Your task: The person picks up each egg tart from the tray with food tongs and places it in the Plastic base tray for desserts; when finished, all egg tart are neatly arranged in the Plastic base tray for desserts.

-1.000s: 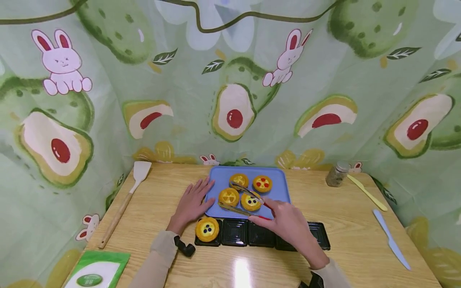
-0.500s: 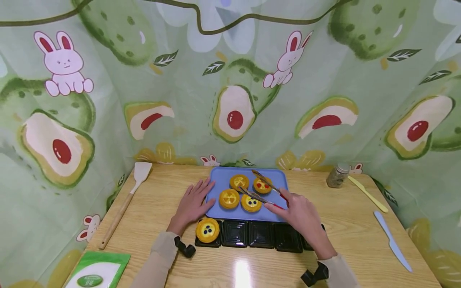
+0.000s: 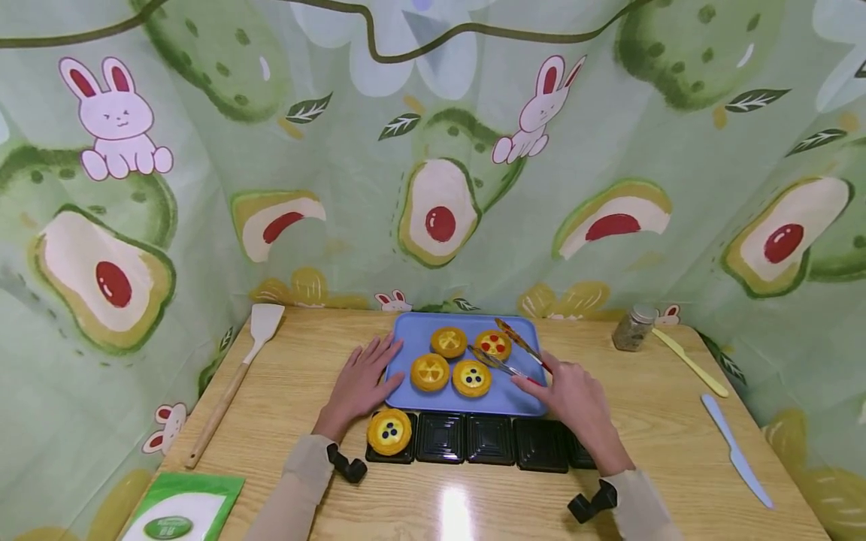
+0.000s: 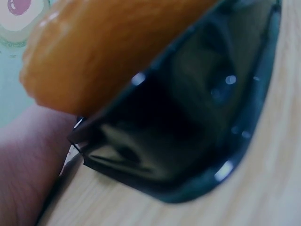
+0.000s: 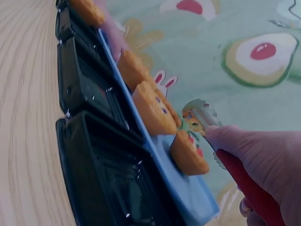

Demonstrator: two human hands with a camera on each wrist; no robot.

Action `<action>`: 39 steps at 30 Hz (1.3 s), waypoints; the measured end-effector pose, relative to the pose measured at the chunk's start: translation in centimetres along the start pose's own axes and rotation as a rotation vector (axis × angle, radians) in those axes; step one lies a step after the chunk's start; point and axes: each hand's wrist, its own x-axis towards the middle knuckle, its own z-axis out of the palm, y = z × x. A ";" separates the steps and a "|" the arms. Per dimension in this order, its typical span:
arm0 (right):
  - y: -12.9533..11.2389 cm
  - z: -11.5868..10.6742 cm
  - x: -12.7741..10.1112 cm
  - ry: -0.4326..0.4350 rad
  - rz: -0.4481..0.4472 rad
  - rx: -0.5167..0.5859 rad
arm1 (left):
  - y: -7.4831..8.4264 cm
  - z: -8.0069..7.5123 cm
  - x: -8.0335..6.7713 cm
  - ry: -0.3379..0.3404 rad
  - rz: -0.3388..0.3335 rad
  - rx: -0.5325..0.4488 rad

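My right hand (image 3: 575, 394) grips red-handled metal tongs (image 5: 244, 181), their arms spread on either side of an egg tart with red toppings (image 3: 493, 345). That tart sits at the back right of a blue tray (image 3: 517, 391). Beside it on the tray are a tart with dark berries (image 3: 471, 379) and two with pale yellow wedges, one in front (image 3: 430, 372). My left hand (image 3: 361, 379) lies with straight fingers on the tray's left edge. Another berry tart (image 3: 389, 431) rests in the leftmost black plastic box (image 4: 188, 122), close to my left wrist.
Several black boxes (image 3: 441, 437) form a row along the tray's front. A spatula (image 3: 233, 391) and a green-white packet (image 3: 179, 511) lie left. To the right are a glass jar (image 3: 634, 328), a yellow knife (image 3: 690, 363) and a blue knife (image 3: 737, 452). A printed curtain (image 3: 338, 150) hangs behind.
My right hand has moved rightward and slightly back with the tongs, from the front-left tarts to the red-topped one. The left hand has stayed still.
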 end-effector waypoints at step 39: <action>1.4 2.0 0.3 -0.077 0.057 0.002 | 0.1 0.0 0.1 -0.003 -0.007 -0.002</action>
